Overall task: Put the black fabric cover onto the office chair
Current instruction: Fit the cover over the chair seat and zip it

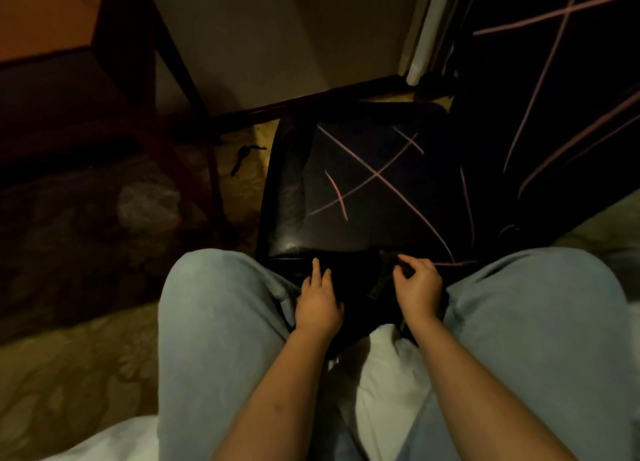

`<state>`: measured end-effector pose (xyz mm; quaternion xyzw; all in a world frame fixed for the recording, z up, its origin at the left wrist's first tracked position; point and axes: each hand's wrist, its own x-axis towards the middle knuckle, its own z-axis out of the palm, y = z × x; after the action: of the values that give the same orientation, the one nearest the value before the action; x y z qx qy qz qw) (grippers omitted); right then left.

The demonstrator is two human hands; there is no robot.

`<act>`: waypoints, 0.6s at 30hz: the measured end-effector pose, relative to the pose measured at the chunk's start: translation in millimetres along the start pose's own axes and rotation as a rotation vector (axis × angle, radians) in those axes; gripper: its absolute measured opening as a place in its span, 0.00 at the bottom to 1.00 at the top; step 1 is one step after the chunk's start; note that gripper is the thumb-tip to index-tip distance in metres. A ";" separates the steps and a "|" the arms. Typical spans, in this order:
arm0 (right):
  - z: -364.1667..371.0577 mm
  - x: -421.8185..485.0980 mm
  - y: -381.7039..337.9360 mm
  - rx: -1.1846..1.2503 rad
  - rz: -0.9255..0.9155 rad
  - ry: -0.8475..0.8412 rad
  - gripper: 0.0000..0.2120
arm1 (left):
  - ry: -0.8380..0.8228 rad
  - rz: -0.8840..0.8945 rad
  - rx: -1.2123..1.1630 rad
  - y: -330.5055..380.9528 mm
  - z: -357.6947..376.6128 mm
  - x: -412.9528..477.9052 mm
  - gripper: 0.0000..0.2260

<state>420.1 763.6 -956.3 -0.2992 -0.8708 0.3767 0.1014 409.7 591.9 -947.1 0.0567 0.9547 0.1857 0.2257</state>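
The black fabric cover (374,183), marked with pink lines, lies over the seat of the office chair (287,200); the seat's left strip is bare. The left hand (318,301) rests on the cover's front edge with straight fingers. The right hand (417,285) pinches that edge with curled fingers.

Dim room with a patterned carpet (69,374), dark wooden table (114,44) and pale wall (277,27).
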 end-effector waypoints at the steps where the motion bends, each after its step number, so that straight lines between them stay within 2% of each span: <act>1: -3.1 0.7 1.6 -0.007 0.022 0.010 0.11 | 0.000 0.000 -0.001 1.3 0.7 0.4 0.29; 6: -5.3 -1.7 0.5 0.011 0.068 0.008 0.12 | -0.005 0.000 0.002 7.6 1.8 -1.6 0.29; 11: 10.4 -10.1 -12.8 0.014 0.058 -0.108 0.13 | -0.019 -0.009 -0.006 11.1 3.3 -6.2 0.29; 16: 32.0 -19.3 -23.4 -0.019 -0.104 -0.364 0.14 | -0.037 -0.008 0.000 10.3 1.9 -12.0 0.29; 18: 34.2 -21.9 -21.0 -0.021 -0.105 -0.371 0.14 | -0.036 -0.021 -0.005 8.9 -0.4 -12.8 0.29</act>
<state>414.6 718.9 -963.9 -0.1797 -0.8928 0.4106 -0.0444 421.2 597.6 -938.2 0.0493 0.9505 0.1848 0.2448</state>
